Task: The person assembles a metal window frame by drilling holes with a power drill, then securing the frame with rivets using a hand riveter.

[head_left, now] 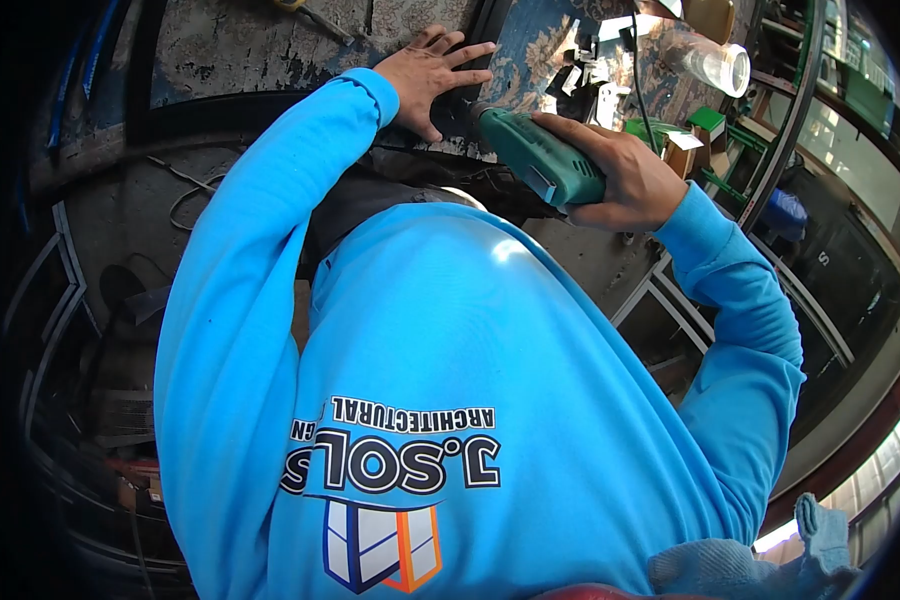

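In the head view, a green power tool (535,155) is held above the near edge of the worn, patterned counter (220,65). Its rear body is enclosed by the right grip (630,175), which is clamped on it, with the fingers laid along the upper side and the thumb set low at the back. The body is thus left projecting from the grip toward the left, its nose pointed at a dark frame (270,113); whether the frame is touched by the nose cannot be told. Just beyond the nose, the left grip (435,80) is spread flat over the corner of the frame, its fingers held apart and closed on nothing. Past the tool, small metal pieces (592,72) are scattered on the counter, crossed nearby by a black cord (637,85). Farther right, a clear jar (710,65) is seen lying on its side, with a green box (708,122) placed near it.
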Demonstrator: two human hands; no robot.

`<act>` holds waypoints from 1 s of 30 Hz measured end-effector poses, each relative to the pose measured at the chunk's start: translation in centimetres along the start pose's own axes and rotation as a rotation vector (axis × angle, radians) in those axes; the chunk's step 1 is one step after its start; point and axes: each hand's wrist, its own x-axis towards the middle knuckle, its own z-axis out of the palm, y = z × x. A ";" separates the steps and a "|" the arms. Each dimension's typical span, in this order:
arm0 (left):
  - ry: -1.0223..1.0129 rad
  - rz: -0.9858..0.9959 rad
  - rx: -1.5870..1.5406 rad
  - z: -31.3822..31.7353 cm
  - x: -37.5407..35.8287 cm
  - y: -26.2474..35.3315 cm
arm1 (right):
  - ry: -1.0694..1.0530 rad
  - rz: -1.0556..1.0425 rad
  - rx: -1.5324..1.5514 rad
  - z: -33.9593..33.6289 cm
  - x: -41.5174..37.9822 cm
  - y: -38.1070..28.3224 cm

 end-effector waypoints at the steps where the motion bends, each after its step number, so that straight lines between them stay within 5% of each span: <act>1: 0.001 -0.005 -0.002 0.1 0.0 0.0 | -0.002 0.001 0.002 0.2 0.2 0.2; 30: 0.021 0.020 -0.026 0.2 0.0 -0.4 | -0.060 0.023 0.042 0.1 0.9 0.0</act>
